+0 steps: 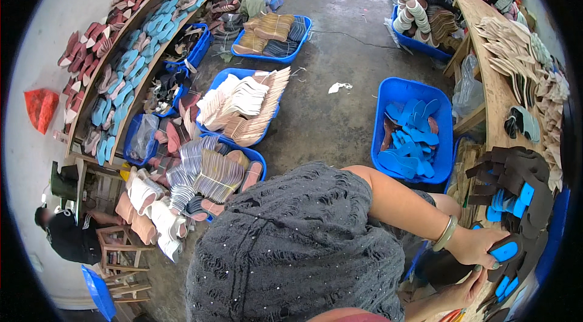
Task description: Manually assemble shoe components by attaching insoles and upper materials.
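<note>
At the right, beside the workbench, my left hand (477, 245) with a pale bangle on its wrist is closed on a dark brown shoe piece (515, 261) with a blue insole (505, 251) showing in it. My right hand (463, 291) is just below, its fingertips pressed together against the lower edge of the same piece; part of its grip is hidden. Past my hands, dark brown pieces with blue insoles (506, 285) lie on the bench. More brown pieces (513, 164) are heaped above them, with blue insoles (519, 200) among them.
A blue basin (378, 122) of blue insoles stands on the floor by the wooden workbench (470, 12). Pale shoe parts (507, 49) cover the bench's far part. At the left are basins of bundled soles (218, 170) and shelves of insoles (130, 73). Other people sit at far right and lower left.
</note>
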Demonstrator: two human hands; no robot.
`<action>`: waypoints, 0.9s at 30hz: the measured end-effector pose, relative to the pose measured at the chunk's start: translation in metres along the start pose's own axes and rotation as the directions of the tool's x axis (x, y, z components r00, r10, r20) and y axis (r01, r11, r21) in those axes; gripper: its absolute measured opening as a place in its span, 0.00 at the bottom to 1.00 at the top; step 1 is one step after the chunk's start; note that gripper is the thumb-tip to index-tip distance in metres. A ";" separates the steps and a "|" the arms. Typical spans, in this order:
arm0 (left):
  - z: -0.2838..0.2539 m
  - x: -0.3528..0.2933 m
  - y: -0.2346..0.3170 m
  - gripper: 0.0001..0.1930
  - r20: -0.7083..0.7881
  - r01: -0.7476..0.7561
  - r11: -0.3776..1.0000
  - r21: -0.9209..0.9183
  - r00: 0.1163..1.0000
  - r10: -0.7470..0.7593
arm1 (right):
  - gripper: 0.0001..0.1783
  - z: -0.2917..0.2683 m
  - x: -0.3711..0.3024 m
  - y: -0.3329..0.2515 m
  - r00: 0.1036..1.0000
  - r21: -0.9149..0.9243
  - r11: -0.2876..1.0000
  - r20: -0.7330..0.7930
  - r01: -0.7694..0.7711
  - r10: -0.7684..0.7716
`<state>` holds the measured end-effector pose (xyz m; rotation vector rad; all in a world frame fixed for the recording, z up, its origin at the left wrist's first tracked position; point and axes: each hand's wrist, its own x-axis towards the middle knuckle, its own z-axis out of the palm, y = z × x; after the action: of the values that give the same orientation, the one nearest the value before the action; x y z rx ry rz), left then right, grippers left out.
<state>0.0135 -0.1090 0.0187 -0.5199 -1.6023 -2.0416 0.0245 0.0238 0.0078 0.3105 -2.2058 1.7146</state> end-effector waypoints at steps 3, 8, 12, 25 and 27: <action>-0.016 0.000 0.021 0.22 0.082 0.078 0.996 0.050 0.993 -0.082 | 0.19 -0.014 0.019 0.052 0.994 0.229 0.973 0.113 -0.020 -0.007; -0.036 -0.001 0.032 0.17 0.205 0.351 0.888 0.296 0.885 -0.419 | 0.17 -0.011 0.002 0.026 0.955 0.128 0.974 0.253 -0.189 0.152; -0.053 0.013 0.045 0.20 0.148 0.528 0.826 -0.196 0.849 -0.507 | 0.15 0.017 0.015 -0.019 0.895 0.140 0.965 0.423 -0.223 0.146; 0.002 0.037 -0.030 0.35 0.561 0.613 0.601 -0.513 0.769 -0.305 | 0.16 -0.026 0.037 -0.005 0.848 0.664 0.527 0.433 -0.530 0.307; 0.005 0.031 -0.028 0.30 0.474 0.540 0.728 -0.422 0.816 -0.331 | 0.16 -0.026 0.033 -0.009 0.839 0.616 0.570 0.415 -0.543 0.350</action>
<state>-0.0280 -0.1029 0.0158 -0.8210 -1.4144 -2.9575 0.0005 0.0474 0.0340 0.1290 -1.7176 2.9745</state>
